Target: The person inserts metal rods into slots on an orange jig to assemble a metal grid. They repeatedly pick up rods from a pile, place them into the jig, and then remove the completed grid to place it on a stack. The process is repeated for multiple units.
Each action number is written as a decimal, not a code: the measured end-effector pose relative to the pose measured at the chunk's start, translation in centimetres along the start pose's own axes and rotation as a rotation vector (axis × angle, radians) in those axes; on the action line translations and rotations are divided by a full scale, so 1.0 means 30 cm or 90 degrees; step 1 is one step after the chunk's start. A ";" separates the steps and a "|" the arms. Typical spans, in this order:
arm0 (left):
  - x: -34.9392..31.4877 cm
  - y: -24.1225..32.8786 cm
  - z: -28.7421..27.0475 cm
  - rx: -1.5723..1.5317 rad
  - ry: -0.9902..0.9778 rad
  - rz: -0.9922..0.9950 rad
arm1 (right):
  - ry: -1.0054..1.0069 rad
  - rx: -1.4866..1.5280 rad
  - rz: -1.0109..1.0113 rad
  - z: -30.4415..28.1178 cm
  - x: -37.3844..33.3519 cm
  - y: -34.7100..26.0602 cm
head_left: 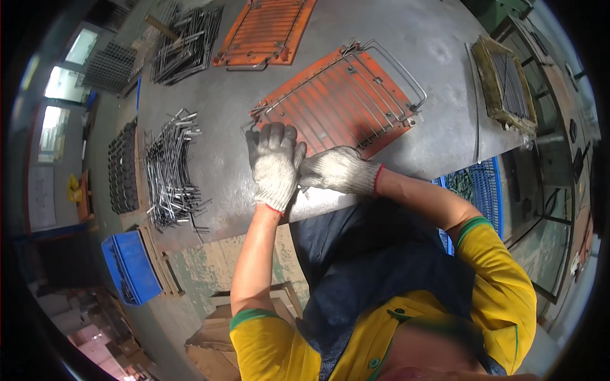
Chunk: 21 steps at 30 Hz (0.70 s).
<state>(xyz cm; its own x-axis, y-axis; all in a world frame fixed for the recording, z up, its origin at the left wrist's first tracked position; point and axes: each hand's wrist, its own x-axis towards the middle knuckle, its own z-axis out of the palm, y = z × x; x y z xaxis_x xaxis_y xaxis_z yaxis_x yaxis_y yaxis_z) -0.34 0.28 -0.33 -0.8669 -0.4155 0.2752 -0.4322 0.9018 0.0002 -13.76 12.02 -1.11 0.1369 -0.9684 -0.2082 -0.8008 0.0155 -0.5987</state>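
Two white-gloved hands, left hand [274, 159] fingers together, right hand [340, 170] curled, any pinching hidden, are apparently steadying an orange, rectangular, wire-laid plate [346, 96] at upper centre.

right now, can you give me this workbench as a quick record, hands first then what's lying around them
left hand: gloved, dark fingers at the near left corner of the closer orange slatted plate; grip unclear
right hand: gloved, beside the left, at that plate's near edge; fingertips hidden
closer plate: thin metal rods across it
second orange plate: farther back
left side of table: bent metal rods, loosely piled
right side of table: wooden tray of thin straight rods
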 end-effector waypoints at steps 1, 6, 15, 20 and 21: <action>0.000 0.010 -0.025 -0.009 0.049 -0.046 | 0.124 0.052 -0.043 0.005 -0.017 0.030; -0.104 -0.003 -0.058 -0.235 0.136 -0.397 | 0.428 0.231 0.049 -0.015 -0.306 0.189; -0.046 0.186 -0.054 -0.969 -0.428 -0.755 | 0.520 0.058 0.141 0.115 -0.595 0.398; 0.258 0.326 0.104 -1.105 -0.296 -0.429 | 0.540 -0.012 0.117 0.118 -0.570 0.401; 0.351 0.332 0.114 -1.041 -0.262 -0.360 | 0.541 -0.010 0.113 0.115 -0.568 0.399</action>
<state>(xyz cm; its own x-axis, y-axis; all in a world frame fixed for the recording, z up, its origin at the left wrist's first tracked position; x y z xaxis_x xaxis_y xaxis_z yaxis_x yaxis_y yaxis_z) -14.62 4.48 -0.71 -0.8256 -0.4561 -0.3321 -0.2292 -0.2668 0.9361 -23.68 29.56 -7.39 -0.4682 -0.8096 0.3541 -0.7777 0.1872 -0.6002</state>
